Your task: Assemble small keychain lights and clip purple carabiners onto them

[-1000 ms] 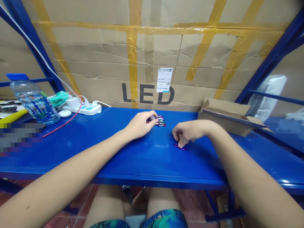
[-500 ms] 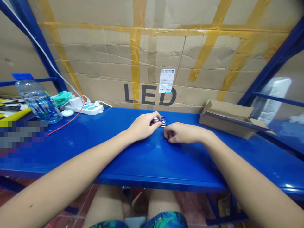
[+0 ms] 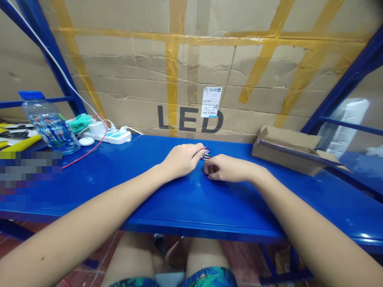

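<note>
On the blue table, my left hand [image 3: 186, 158] rests over the left end of a row of small shiny metallic pieces [image 3: 206, 153] in several colours. Its thumb and fingers are closed around that end, which they hide. Just to the right and nearer to me, my right hand [image 3: 220, 167] is curled, its fingertips pinched at the tabletop on a small purple shiny piece [image 3: 206, 175]. Only the lower tip of this piece shows, so its exact kind is unclear.
A cardboard box [image 3: 286, 153] with raised flaps lies at right. At left stand a water bottle [image 3: 54, 129], a white power strip [image 3: 118, 137] and a red cable [image 3: 89, 152]. A big taped carton [image 3: 131, 79] walls off the table's back edge.
My left thumb and fingers have come together, covering the gap that showed the pieces between them. My right hand has shifted slightly left, still pinching the purple piece.
</note>
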The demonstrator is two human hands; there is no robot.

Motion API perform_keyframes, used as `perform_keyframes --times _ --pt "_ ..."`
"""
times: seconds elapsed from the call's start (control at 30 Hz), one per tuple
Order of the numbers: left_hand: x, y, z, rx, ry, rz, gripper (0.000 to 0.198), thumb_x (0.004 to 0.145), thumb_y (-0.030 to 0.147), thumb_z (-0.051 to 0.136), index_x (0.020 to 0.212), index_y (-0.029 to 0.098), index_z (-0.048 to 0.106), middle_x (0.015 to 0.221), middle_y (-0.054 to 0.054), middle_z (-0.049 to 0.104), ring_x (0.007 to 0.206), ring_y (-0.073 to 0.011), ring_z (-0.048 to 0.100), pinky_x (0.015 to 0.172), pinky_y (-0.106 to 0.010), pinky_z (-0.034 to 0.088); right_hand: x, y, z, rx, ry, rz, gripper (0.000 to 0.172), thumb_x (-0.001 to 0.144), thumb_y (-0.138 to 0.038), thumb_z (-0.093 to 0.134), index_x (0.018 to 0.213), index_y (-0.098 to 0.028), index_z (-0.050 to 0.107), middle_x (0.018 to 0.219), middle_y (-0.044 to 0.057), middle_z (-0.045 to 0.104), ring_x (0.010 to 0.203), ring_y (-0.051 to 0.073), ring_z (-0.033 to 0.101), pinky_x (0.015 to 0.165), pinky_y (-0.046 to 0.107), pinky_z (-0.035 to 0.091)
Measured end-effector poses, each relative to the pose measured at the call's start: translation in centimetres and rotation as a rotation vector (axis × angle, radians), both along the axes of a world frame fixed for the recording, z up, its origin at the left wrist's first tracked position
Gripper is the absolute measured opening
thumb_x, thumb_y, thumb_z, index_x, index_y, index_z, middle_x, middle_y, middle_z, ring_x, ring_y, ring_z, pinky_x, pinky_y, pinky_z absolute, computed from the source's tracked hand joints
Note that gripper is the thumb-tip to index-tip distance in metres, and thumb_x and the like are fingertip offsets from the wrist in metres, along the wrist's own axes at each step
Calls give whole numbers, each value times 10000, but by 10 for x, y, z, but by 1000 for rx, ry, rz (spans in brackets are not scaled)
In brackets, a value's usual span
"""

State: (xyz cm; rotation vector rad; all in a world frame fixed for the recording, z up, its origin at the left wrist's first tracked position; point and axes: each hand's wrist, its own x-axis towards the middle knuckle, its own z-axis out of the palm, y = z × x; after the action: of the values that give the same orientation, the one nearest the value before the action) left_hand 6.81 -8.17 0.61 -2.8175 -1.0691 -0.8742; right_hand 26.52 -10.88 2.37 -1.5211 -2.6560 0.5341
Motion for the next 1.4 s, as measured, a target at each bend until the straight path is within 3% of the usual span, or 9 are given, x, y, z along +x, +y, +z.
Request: perform_keyframes --times 0.3,0.53,0.63,0.9,1.03,1.2,1.4 --pt "2 -1 -2 55 14 -10 317 1025 309 366 1066 196 659 1121 -58 725 1012 -235 669 845 -358 500 -1 -2 5 -17 34 17 66 761 -199 605 822 -193 630 836 25 688 677 152 579 575 254 390" --pt "2 0 -4 105 40 -13 338 1015 302 381 1027 160 688 1107 -94 727 1043 -254 665 897 -391 514 4 3 9 304 360 -116 103 820 -170 514 838 -175 615 789 39 688 689 158 588 621 267 413" --pt "2 1 -5 89 53 -33 329 1012 292 396 1051 148 689 1134 -111 718 1084 -264 651 944 -415 505 1 2 10 273 529 -79 106 846 -216 530 881 -176 622 779 35 697 683 161 615 630 273 449" --pt "0 0 -2 63 92 -92 299 1007 215 377 1023 110 657 1054 -133 681 1026 -257 619 933 -419 498 -2 5 3 155 672 -50 47 836 -209 548 823 -181 583 686 23 665 615 164 626 611 299 499" --pt "-2 1 -1 64 87 -68 317 1020 204 319 997 116 622 1023 -129 622 939 -225 598 885 -388 506 -1 9 -3 213 692 -18 64 867 -205 519 827 -184 564 683 18 645 608 158 609 610 296 487" --pt "-3 3 -2 59 89 -41 255 1015 218 354 982 123 588 1020 -128 622 936 -234 603 874 -391 500 -4 10 -10 415 597 -11 119 910 -196 468 812 -188 537 708 26 637 658 156 585 644 288 440" --pt "-3 2 -3 -2 68 -39 165 995 238 428 1016 145 562 1002 -110 680 903 -251 642 788 -384 504 -11 10 -13 370 584 -75 161 934 -212 448 785 -194 506 705 25 625 640 150 572 623 280 426"
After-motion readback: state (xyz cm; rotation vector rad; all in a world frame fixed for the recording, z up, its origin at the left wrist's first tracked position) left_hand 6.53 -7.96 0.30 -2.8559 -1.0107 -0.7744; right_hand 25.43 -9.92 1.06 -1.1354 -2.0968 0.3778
